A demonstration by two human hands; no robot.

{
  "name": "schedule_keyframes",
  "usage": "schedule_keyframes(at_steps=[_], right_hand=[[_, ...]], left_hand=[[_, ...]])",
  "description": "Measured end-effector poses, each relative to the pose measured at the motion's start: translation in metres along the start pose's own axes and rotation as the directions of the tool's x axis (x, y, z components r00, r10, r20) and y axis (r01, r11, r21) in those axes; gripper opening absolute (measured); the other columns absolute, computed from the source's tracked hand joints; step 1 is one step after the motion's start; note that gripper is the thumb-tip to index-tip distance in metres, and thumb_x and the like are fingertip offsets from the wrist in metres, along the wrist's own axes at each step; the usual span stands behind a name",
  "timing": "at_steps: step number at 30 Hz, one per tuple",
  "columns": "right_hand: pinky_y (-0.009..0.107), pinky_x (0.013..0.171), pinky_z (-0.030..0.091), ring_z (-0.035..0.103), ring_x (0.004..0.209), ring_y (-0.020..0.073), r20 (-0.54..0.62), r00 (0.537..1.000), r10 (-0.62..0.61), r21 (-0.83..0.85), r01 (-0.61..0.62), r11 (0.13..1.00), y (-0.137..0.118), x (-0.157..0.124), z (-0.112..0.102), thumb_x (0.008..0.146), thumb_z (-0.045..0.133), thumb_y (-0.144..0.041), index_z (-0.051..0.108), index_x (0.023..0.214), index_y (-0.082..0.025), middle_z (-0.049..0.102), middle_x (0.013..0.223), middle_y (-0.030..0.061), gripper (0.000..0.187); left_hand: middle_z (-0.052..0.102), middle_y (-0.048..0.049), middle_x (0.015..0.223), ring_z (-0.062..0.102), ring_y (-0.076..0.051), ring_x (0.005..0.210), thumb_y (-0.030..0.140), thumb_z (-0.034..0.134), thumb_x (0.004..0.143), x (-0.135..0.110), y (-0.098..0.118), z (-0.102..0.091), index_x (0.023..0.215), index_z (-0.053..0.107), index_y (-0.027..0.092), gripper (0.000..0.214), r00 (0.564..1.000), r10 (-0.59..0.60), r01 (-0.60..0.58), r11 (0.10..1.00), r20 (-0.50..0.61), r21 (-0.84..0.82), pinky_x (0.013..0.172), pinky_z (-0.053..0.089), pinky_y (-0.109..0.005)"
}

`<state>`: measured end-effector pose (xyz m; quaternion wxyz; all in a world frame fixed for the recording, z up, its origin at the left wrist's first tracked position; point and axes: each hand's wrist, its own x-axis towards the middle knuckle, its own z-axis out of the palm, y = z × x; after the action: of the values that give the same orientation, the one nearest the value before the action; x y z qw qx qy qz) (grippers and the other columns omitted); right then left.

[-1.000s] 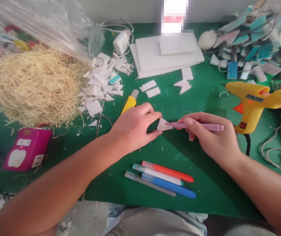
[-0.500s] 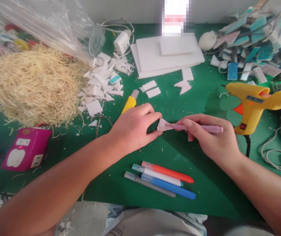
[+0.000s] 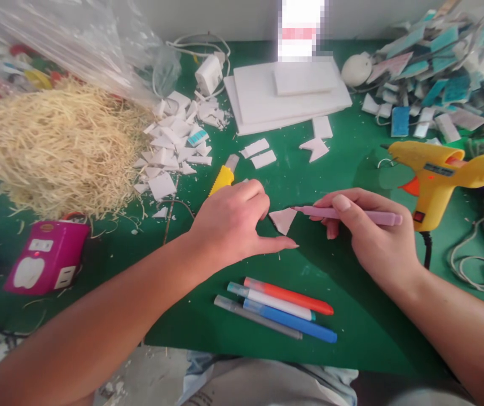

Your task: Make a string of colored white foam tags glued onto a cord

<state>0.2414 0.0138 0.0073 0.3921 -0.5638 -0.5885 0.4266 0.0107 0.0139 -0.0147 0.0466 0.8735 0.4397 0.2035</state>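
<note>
A small pink-tinted triangular foam piece (image 3: 283,219) lies flat on the green mat (image 3: 343,304). My left hand (image 3: 233,223) rests just left of it, thumb stretched out below the piece and fingers spread, holding nothing. My right hand (image 3: 369,237) is closed around a pink marker (image 3: 352,215), whose tip points left and hovers at the triangle's upper right corner.
Several markers (image 3: 280,307) lie near the mat's front edge. A yellow utility knife (image 3: 224,175) sits behind my left hand. A yellow glue gun (image 3: 440,175) stands at right. White foam boards (image 3: 288,93), foam scraps (image 3: 174,146), a straw pile (image 3: 51,146) and a magenta power strip (image 3: 45,256) surround the mat.
My left hand has let go of the foam triangle and opened; the piece now lies flat on the mat. The marker has pulled slightly right, off the piece.
</note>
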Motion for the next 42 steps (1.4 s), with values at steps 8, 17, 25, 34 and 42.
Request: schedule_keyframes(at_steps=[8, 17, 25, 34, 42], right_hand=[[0.029, 0.046, 0.05, 0.058, 0.048, 0.0139, -0.056, 0.998, 0.002, -0.001, -0.002, 1.0, 0.0026, -0.0016, -0.0007, 0.087, 0.073, -0.067, 0.077, 0.075, -0.024, 0.066, 0.056, 0.0003, 0.044], [0.028, 0.044, 0.047, 0.057, 0.046, 0.0132, -0.052, 0.999, -0.009, 0.021, 0.01, 1.0, 0.0005, -0.0008, 0.0005, 0.087, 0.075, -0.061, 0.076, 0.073, -0.024, 0.064, 0.053, -0.0006, 0.04], [0.027, 0.044, 0.046, 0.058, 0.047, 0.0131, -0.035, 0.999, 0.033, -0.004, -0.033, 0.999, -0.0007, -0.0011, 0.0001, 0.089, 0.074, -0.053, 0.076, 0.074, -0.023, 0.066, 0.056, -0.0005, 0.033], [0.027, 0.044, 0.047, 0.059, 0.048, 0.0132, -0.015, 0.998, 0.063, -0.049, -0.064, 0.997, -0.0009, -0.0015, -0.0008, 0.088, 0.075, -0.045, 0.076, 0.071, -0.024, 0.074, 0.064, 0.0018, 0.027], [0.026, 0.044, 0.048, 0.058, 0.048, 0.0121, -0.013, 0.998, 0.055, -0.04, -0.055, 0.998, 0.0004, -0.0017, -0.0002, 0.089, 0.074, -0.045, 0.076, 0.072, -0.023, 0.077, 0.069, 0.0025, 0.027]], left_hand=[[0.07, -0.01, 0.103, 0.069, -0.023, 0.091, 0.017, 0.059, 0.086, -0.0023, 0.0052, -0.0004, 0.106, 0.071, 0.013, 0.024, 1.0, 0.005, -0.005, 0.998, 0.004, -0.061, 0.076, 0.058, -0.034], [0.068, -0.008, 0.095, 0.068, -0.02, 0.083, 0.039, 0.07, 0.093, -0.0017, 0.0028, -0.0002, 0.091, 0.065, 0.015, 0.025, 0.999, 0.0, -0.003, 0.996, -0.037, -0.091, 0.069, 0.055, -0.032], [0.068, -0.0104, 0.099, 0.067, -0.025, 0.086, 0.046, 0.07, 0.093, -0.0002, 0.0057, 0.0036, 0.102, 0.07, 0.013, 0.034, 0.999, -0.04, 0.04, 0.995, -0.003, 0.088, 0.073, 0.057, -0.037], [0.069, -0.0104, 0.101, 0.068, -0.024, 0.087, 0.048, 0.077, 0.088, -0.0006, 0.0037, 0.0016, 0.103, 0.072, 0.013, 0.039, 1.0, -0.021, 0.02, 0.999, 0.02, 0.04, 0.076, 0.057, -0.036], [0.071, -0.0102, 0.101, 0.069, -0.024, 0.087, 0.037, 0.071, 0.092, -0.0012, 0.0045, -0.0016, 0.097, 0.07, 0.013, 0.024, 0.999, -0.005, 0.004, 1.0, 0.034, 0.015, 0.074, 0.056, -0.036]])
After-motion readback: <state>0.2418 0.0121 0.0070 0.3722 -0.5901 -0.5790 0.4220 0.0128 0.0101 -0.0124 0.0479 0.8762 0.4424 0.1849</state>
